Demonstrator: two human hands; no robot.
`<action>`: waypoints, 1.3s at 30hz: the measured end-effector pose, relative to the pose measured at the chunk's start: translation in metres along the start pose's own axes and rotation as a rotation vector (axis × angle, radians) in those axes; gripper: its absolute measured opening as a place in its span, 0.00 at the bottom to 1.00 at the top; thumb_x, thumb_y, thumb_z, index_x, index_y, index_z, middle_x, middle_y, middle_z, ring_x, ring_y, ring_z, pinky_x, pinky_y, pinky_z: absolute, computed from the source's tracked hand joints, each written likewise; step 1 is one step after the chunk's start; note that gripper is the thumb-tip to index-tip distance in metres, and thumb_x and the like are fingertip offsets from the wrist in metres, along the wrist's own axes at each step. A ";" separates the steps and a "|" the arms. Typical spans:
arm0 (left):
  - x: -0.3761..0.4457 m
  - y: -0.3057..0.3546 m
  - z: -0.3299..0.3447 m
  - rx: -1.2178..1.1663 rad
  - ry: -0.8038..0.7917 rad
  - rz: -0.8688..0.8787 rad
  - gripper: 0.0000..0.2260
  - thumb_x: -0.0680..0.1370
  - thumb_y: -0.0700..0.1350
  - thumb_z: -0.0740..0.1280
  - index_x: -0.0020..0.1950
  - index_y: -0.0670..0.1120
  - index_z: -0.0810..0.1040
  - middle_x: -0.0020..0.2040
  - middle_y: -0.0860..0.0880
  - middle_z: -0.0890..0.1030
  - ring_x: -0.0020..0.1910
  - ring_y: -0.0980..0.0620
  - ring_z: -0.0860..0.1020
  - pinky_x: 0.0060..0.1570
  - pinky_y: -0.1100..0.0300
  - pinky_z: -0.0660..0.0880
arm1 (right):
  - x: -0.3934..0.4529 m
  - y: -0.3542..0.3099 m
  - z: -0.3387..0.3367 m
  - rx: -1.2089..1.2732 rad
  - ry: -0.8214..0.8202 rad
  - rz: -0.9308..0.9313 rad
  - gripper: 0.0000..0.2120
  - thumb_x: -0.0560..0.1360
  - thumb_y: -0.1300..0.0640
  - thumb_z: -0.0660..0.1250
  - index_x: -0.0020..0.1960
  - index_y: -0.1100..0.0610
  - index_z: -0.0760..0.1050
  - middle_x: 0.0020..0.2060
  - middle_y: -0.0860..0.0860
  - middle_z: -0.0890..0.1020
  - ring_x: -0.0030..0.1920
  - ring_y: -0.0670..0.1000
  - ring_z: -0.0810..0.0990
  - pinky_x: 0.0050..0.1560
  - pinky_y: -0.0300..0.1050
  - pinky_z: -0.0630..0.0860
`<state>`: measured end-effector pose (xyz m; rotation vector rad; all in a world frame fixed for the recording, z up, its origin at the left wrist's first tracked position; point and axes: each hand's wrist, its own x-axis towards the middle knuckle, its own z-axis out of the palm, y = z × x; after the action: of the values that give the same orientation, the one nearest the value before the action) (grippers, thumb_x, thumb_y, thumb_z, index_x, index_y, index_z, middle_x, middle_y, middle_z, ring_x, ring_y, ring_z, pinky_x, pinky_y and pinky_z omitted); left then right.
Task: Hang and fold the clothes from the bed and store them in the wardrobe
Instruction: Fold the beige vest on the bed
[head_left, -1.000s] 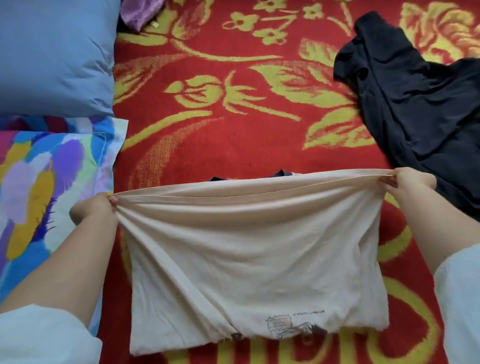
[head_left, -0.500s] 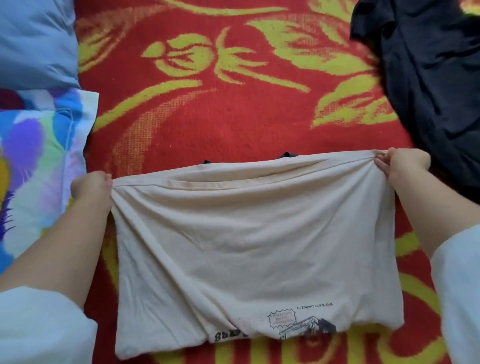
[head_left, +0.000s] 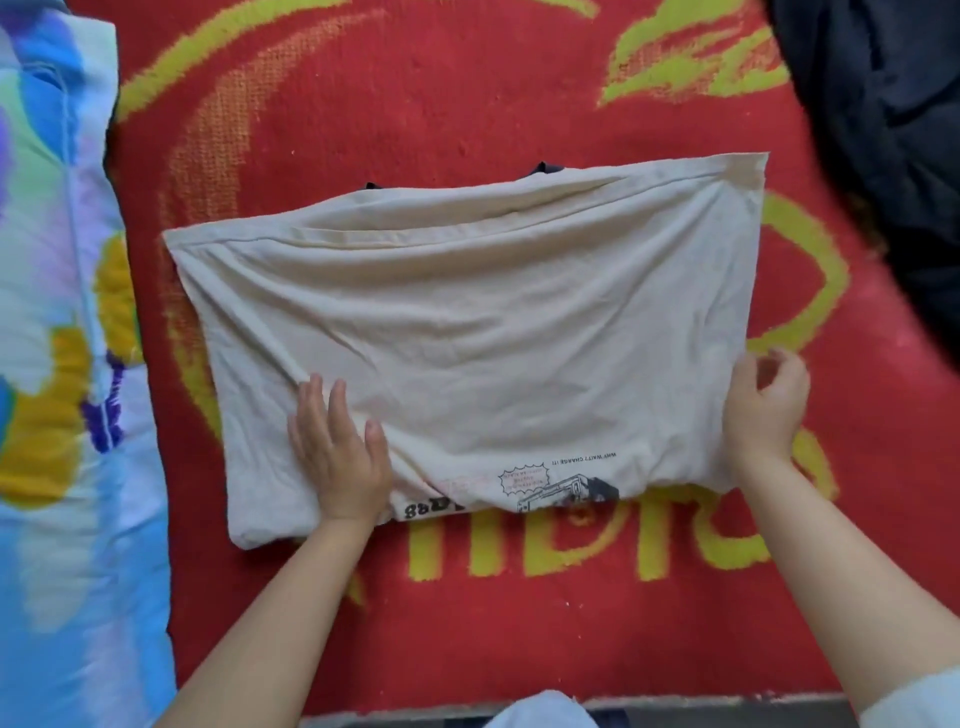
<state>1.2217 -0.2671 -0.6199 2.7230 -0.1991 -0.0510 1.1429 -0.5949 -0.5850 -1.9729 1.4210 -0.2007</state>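
Cream shirt (head_left: 467, 332): folded into a wide rectangle, lying flat on the red and yellow bedspread (head_left: 467, 93) at centre; printed edge toward the person. Bare bedspread borders it above and below. Left: multicoloured quilt (head_left: 57, 312), just beside the shirt's left edge. Upper right: dark garment (head_left: 883, 130), near the shirt's far right corner. Left hand (head_left: 340, 457): grip apart, fingers straight, palm flat on the shirt's near left part. Right hand (head_left: 766, 410): fingers loosely curled at the shirt's right edge, holding nothing visible.
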 end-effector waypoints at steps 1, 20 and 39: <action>-0.016 0.000 0.001 0.005 0.027 -0.109 0.21 0.74 0.44 0.55 0.63 0.32 0.66 0.60 0.26 0.70 0.63 0.33 0.64 0.63 0.43 0.59 | -0.012 0.016 -0.005 0.008 -0.002 0.086 0.23 0.72 0.52 0.58 0.59 0.68 0.70 0.56 0.65 0.74 0.59 0.61 0.71 0.59 0.49 0.65; -0.048 -0.071 -0.086 -0.164 -0.031 -1.168 0.18 0.82 0.41 0.49 0.65 0.33 0.69 0.65 0.34 0.70 0.65 0.38 0.69 0.63 0.52 0.66 | -0.024 0.047 -0.053 0.060 0.042 0.305 0.10 0.77 0.64 0.54 0.44 0.63 0.74 0.41 0.56 0.71 0.42 0.52 0.68 0.41 0.44 0.69; -0.079 -0.024 -0.053 0.061 -0.155 -0.357 0.18 0.75 0.32 0.57 0.64 0.29 0.68 0.66 0.30 0.66 0.68 0.32 0.62 0.69 0.45 0.56 | -0.068 0.074 -0.048 -0.239 -0.114 0.095 0.14 0.75 0.58 0.65 0.56 0.67 0.77 0.56 0.65 0.75 0.59 0.61 0.71 0.57 0.45 0.63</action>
<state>1.1500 -0.2124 -0.5806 2.7827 0.2479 -0.3627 1.0350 -0.5686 -0.5762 -2.0635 1.5172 0.1284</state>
